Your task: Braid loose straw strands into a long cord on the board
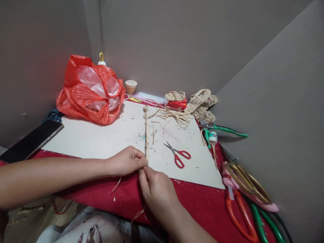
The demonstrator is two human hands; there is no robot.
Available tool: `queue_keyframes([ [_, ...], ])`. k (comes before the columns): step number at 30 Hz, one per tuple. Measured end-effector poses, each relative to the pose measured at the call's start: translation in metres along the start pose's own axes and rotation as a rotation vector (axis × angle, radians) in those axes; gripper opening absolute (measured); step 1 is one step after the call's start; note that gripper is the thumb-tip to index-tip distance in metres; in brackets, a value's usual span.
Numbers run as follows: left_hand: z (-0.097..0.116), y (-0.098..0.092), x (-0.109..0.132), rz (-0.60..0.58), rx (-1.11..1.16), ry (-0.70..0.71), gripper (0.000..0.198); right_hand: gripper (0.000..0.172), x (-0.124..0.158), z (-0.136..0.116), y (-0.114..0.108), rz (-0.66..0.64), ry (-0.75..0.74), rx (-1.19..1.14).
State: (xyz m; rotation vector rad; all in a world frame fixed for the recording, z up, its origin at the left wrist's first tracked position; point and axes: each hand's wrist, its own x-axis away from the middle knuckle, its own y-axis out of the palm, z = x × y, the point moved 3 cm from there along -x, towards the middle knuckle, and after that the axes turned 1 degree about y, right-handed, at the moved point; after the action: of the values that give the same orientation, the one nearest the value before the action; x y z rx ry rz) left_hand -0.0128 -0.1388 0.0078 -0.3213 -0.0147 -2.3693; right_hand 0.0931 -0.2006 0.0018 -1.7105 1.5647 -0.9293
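Braid: straw, lying up the white sheet, near end toward the wearer.
Risk: loosened plaiting, should either pinch slacken; trailing strands could snag at the edge of the counter.
Left hand: fingers pinched on the braid's near end.
Right hand: fingers closed beside them, same end; contact partly hidden.
Scissors: on the sheet, untouched.

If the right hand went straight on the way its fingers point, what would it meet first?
Probably the left hand, whose fingertips pinch the near end of the braided straw strip. The two hands look close to touching, though depth there is hard to judge.
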Motion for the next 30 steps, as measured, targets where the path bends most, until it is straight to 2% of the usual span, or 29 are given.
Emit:
queue_keyframes([
  [2, -0.002, 0.000, 0.000, 0.008, 0.010, -0.026, 0.026, 0.027, 0.007, -0.005, 0.002, -0.043, -0.046, 0.082],
  [4, -0.002, -0.002, 0.000, 0.015, 0.015, -0.047, 0.026, 0.026, 0.020, -0.011, 0.002, -0.159, -0.161, 0.084],
  [6, -0.002, -0.004, 0.001, 0.007, 0.027, -0.075, 0.025, 0.021, 0.034, -0.014, -0.007, -0.285, -0.294, -0.003],
  [7, -0.002, -0.006, 0.002, 0.001, 0.039, -0.092, 0.025, 0.018, 0.040, -0.013, -0.016, -0.302, -0.330, -0.077],
  [8, -0.001, -0.007, 0.003, -0.009, 0.057, -0.107, 0.025, 0.018, 0.044, -0.010, -0.027, -0.270, -0.320, -0.166],
  [9, 0.000, -0.008, 0.004, -0.022, 0.078, -0.119, 0.025, 0.021, 0.044, -0.006, -0.040, -0.179, -0.272, -0.260],
  [12, 0.002, -0.012, 0.007, -0.059, 0.134, -0.139, 0.027, 0.028, 0.031, 0.015, -0.070, 0.157, 0.057, -0.473],
  [13, 0.004, -0.012, 0.007, -0.071, 0.151, -0.144, 0.027, 0.030, 0.024, 0.020, -0.071, 0.183, 0.135, -0.552],
  [14, 0.005, -0.012, 0.008, -0.079, 0.169, -0.148, 0.028, 0.034, 0.015, 0.023, -0.067, 0.123, 0.185, -0.650],
  [16, 0.008, -0.012, 0.008, -0.094, 0.208, -0.145, 0.029, 0.044, -0.002, 0.023, -0.049, -0.104, 0.241, -0.817],
  [19, 0.012, -0.010, 0.009, -0.137, 0.239, -0.131, 0.030, 0.038, -0.018, 0.019, -0.021, -0.402, 0.215, -1.009],
  [22, 0.012, -0.011, 0.009, -0.163, 0.216, -0.115, 0.028, 0.034, -0.026, 0.015, -0.009, -0.499, 0.166, -1.116],
  [25, 0.011, -0.015, 0.007, -0.190, 0.145, -0.053, 0.027, 0.035, -0.030, 0.015, -0.007, -0.570, 0.203, -1.119],
  [28, 0.010, -0.019, 0.006, -0.188, -0.015, 0.002, 0.025, 0.035, -0.032, 0.015, -0.007, -0.669, 0.272, -1.183],
  [30, 0.012, -0.022, 0.007, -0.174, -0.150, 0.019, 0.023, 0.033, -0.032, 0.013, -0.006, -0.679, 0.280, -1.242],
])
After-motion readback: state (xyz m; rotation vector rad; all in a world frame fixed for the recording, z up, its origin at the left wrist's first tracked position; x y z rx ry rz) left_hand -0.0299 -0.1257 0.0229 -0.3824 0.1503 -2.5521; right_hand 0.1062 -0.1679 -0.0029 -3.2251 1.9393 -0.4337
